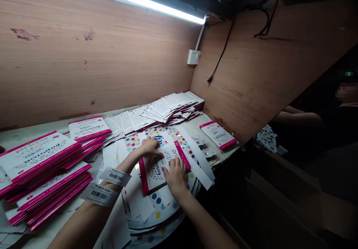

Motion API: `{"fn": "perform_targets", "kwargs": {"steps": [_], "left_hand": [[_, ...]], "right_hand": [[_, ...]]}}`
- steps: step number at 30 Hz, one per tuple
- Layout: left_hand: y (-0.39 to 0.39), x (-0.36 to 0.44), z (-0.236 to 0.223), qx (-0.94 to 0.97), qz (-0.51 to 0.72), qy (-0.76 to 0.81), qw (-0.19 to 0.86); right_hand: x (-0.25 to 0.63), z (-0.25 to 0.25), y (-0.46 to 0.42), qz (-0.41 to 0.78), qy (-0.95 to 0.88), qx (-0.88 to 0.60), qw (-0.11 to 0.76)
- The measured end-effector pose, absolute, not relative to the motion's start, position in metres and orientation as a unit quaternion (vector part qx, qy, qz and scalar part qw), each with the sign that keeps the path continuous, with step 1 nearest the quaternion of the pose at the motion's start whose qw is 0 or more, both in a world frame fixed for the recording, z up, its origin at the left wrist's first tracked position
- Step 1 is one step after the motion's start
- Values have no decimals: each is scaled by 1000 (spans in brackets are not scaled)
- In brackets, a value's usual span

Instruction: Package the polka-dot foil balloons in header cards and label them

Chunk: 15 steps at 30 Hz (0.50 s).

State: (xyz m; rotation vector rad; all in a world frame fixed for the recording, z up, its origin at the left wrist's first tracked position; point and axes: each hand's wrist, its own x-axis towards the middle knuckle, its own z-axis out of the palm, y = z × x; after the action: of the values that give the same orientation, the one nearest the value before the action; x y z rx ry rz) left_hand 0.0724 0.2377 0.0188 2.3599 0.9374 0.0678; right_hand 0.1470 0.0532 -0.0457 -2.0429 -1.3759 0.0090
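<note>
A flat white packet (155, 170) with pink end bands and dotted print lies tilted on a pile of polka-dot round sheets (158, 204). My left hand (149, 147) grips its far left side, thumb on the printed face and fingers bent. On the packet's right side sits my right hand (176, 176), its fingers curled over the face near the pink band and the thumb towards the middle. Part of each hand's underside is hidden. Two barcode labels (103, 194) are stuck to my left forearm. White paper strips (197, 170) lie under and beside the packet.
Stacks of pink-edged packets (41, 155) fill the left side. White cards (167, 109) spread along the back wall. Another packet (218, 134) lies at the right edge. Cables (223, 51) hang at the partition. A person's arm (299, 117) and an open cardboard box (285, 200) are right.
</note>
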Motion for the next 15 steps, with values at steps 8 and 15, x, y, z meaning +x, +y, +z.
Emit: {"fn": "perform_targets", "kwargs": {"steps": [8,15], "left_hand": [[230,16,74,656,178,360,639],[176,15,73,605,272,338,667]], "right_hand": [[138,-17,36,211,-348,-630,661],[217,18,64,395,-294,-477,729]]}}
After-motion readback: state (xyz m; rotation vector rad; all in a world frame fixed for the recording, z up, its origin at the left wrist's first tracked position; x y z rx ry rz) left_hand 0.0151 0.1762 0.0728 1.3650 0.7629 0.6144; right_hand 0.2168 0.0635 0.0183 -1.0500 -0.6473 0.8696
